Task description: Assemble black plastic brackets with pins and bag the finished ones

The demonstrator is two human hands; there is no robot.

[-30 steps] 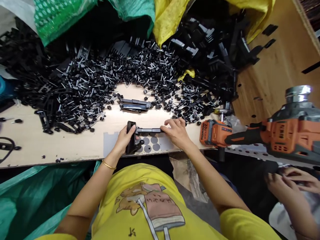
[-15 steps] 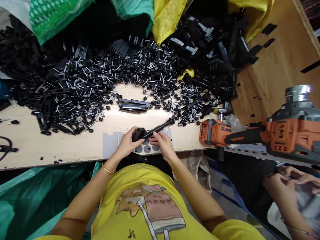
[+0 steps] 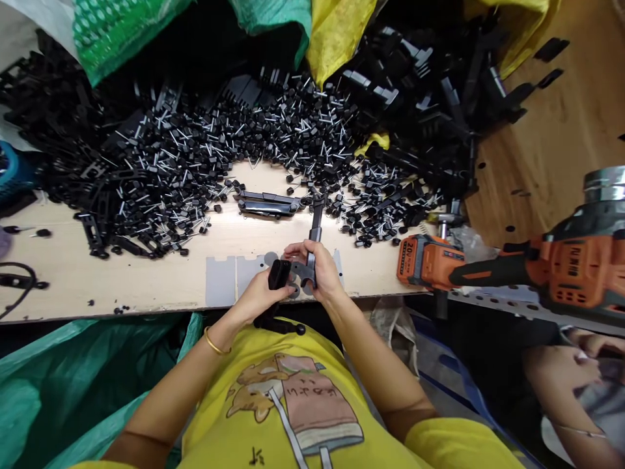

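Both my hands meet at the near edge of the wooden workbench (image 3: 146, 280). My left hand (image 3: 261, 296) is closed round the thick end of a black plastic assembly (image 3: 279, 275). My right hand (image 3: 317, 270) grips the assembly's long black arm (image 3: 315, 231), which points away from me toward the pile of parts. A second black piece (image 3: 278, 324) hangs below my left hand, over my lap. A finished black bar (image 3: 267, 204) lies on the bench just beyond my hands.
A big heap of small black caps with metal pins (image 3: 195, 150) covers the far bench, with larger black parts (image 3: 430, 98) at the right. An orange cordless tool (image 3: 537, 267) sits at my right. Another person's hand (image 3: 586, 345) shows at the lower right. Green and yellow sacks lie behind.
The long black arm has swung from lying sideways on the bench to pointing away from me. My right hand slid in from the arm's far end to beside my left hand.
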